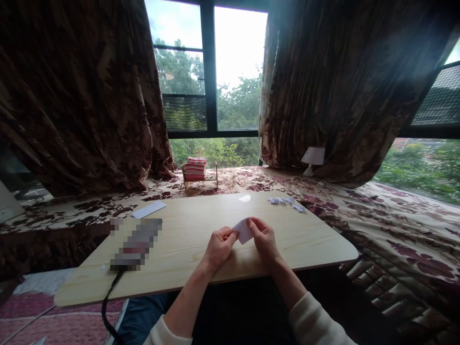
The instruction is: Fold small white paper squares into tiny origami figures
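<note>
A small white piece of paper (244, 233) is held up between my two hands, just above the near half of the table. My left hand (221, 243) pinches its left edge between thumb and fingers. At its upper right corner, the fingertips of my right hand (264, 235) grip it too. Beyond the hands, a folded white paper piece (245, 198) lies near the table's far edge. Several crumpled or folded white paper bits (281, 201) sit in a row at the far right of the tabletop.
The pale wooden table (187, 249) has rounded corners. On its left rest a white paper stack (148, 209) and a blurred-out device with a black cable (108, 302). Behind stand a small rack of striped cloths (195, 168) and a white lamp (313, 156) on the floral-covered ledge.
</note>
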A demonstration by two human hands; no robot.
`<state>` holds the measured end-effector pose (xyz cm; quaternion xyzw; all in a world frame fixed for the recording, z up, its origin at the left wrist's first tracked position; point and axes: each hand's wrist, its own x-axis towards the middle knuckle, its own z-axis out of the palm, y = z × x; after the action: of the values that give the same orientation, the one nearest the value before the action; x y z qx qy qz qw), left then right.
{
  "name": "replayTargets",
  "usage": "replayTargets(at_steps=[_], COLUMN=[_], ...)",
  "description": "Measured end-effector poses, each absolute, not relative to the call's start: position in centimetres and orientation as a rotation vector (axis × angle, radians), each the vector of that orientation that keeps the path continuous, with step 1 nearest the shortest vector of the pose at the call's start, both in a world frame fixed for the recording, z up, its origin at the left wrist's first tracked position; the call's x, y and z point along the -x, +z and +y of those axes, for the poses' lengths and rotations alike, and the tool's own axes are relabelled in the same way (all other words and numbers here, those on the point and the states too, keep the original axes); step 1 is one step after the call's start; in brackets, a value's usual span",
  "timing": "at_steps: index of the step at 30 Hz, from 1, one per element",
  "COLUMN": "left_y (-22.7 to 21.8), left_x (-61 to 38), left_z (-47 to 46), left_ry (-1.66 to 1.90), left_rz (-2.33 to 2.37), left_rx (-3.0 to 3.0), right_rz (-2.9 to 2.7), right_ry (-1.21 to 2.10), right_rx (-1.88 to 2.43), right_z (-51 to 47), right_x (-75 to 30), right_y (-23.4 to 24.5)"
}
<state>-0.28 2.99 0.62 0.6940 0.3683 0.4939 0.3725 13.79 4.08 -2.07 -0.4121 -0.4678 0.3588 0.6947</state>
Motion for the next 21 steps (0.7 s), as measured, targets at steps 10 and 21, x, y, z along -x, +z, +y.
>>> replayTargets(at_steps=[10, 21], left_y=[0.0, -0.8], left_x=[0.9, 0.7], left_z=[3.2, 3.5], left_ry=[1.387, 1.271], left_rz=[1.108, 1.114], left_rx=[-2.006, -2.193], right_rz=[-1.323, -1.582], right_ry=[0.566, 0.471], right_rx=[0.965, 0.922], right_z=[3.3, 3.4], right_x=[-13.6, -13.5], right_y=[-1.2, -1.5])
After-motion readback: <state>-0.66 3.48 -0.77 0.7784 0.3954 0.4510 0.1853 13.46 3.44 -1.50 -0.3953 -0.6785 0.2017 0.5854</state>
